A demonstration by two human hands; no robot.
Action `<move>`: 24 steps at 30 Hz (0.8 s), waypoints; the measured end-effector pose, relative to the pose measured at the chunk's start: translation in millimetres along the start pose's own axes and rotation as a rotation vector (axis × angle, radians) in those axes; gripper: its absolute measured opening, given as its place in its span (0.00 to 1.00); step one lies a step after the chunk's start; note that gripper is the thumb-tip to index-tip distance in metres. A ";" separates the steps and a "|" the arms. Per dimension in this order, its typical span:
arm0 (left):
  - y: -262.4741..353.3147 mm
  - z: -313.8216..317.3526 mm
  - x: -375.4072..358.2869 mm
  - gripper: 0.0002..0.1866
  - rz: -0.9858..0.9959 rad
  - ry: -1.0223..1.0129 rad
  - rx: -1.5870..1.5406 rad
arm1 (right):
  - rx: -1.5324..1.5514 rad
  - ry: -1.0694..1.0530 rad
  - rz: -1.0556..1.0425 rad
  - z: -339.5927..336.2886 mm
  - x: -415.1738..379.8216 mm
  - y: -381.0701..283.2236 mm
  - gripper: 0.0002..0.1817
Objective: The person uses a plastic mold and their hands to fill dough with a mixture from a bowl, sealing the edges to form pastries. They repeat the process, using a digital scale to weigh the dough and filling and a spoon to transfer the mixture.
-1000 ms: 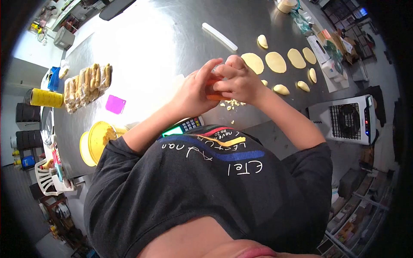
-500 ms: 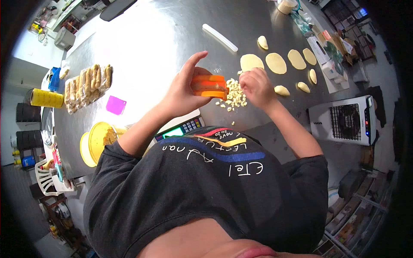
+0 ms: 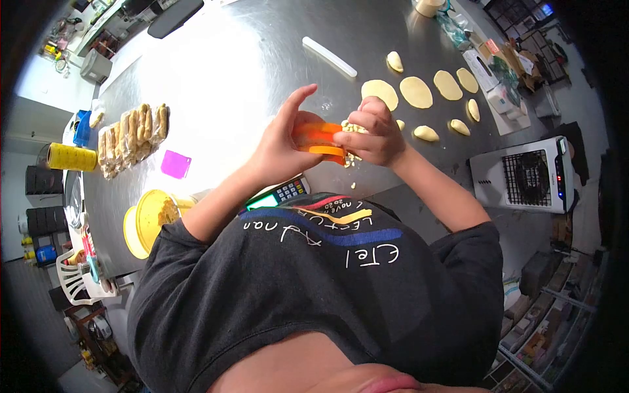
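Observation:
An orange plastic hinged mould, like a dumpling press (image 3: 321,134), is gripped in my left hand (image 3: 278,144), thumb raised away from it. My right hand (image 3: 379,134) has its fingers curled together at the mould's right edge; what they pinch is hidden. Partly covered by that hand is a pile of small pale chopped pieces (image 3: 354,126) on the metal table. Just beyond lies a flat dough round (image 3: 380,93), with more rounds (image 3: 416,92) to its right. Several folded half-moon dough pieces (image 3: 426,133) rest near them.
A digital scale (image 3: 285,193) stands close to my body. To the left are a yellow tub (image 3: 147,219), a purple scraper (image 3: 175,164), bagged bread sticks (image 3: 134,137) and a yellow roll (image 3: 72,157). A white rod (image 3: 329,57) lies farther back; a white appliance (image 3: 521,175) stands right.
My right hand has moved left from the chopped pile to the mould's right edge. My left hand still holds the mould, roughly in place.

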State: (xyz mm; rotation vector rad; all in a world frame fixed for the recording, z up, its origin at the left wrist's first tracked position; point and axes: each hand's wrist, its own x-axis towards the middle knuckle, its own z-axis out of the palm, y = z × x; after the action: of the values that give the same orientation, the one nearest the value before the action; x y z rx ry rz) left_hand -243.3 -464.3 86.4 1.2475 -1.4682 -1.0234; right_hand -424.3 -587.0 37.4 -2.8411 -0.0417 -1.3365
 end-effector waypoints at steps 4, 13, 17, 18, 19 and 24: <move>-6.1 -2.5 -1.0 0.48 0.056 0.003 -0.002 | 0.007 -0.008 0.035 -4.6 -19.5 1.5 0.10; -10.1 -23.8 -2.0 0.47 0.294 -0.039 0.369 | -0.097 -0.169 0.668 -5.6 -57.6 4.7 0.10; 3.9 -22.7 6.2 0.31 0.459 -0.245 1.038 | -0.044 -0.289 0.857 0.8 -53.9 4.4 0.20; 0.8 -21.9 8.7 0.31 0.458 -0.248 1.037 | -0.043 -0.290 0.859 1.6 -46.9 1.3 0.20; -2.6 -22.5 13.2 0.28 0.596 -0.273 1.136 | 0.104 -0.222 0.812 0.8 -34.5 -2.6 0.26; 1.0 -22.8 13.9 0.15 1.004 -0.383 1.274 | 0.266 -0.110 0.598 -7.9 12.2 -23.5 0.39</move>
State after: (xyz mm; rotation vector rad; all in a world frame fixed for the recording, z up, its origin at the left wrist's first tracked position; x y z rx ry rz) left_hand -222.1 -478.5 94.3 0.7802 -2.7711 0.5224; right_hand -423.1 -563.3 51.6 -2.4113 0.5394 -0.9604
